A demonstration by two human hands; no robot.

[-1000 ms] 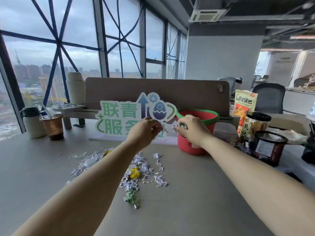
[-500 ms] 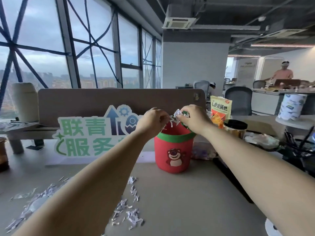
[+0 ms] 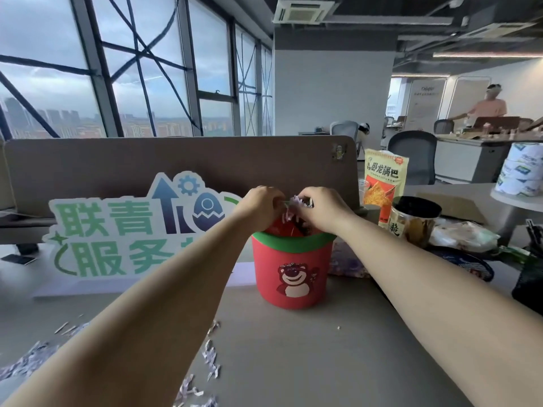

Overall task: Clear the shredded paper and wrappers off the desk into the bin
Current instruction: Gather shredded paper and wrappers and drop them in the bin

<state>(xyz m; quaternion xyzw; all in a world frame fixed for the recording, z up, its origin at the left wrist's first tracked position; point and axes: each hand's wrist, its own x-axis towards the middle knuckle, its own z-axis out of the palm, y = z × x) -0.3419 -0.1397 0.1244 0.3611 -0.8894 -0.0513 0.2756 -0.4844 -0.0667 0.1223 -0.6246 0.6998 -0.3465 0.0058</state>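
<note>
Left hand [image 3: 260, 205] and right hand [image 3: 321, 207] now meet at frame centre, both grips pinching shredded paper [image 3: 291, 204] directly above bin [image 3: 293, 277].

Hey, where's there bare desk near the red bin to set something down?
The desk is bare in front of the red bin, toward the near right. Scattered shredded paper litters the near left. Right of the bin it is crowded: jar, snack bag, plastic bag. The sign blocks the left rear.

red bin [image 3: 291, 277] with green rim, white paper shreds [image 3: 212, 359]
</note>
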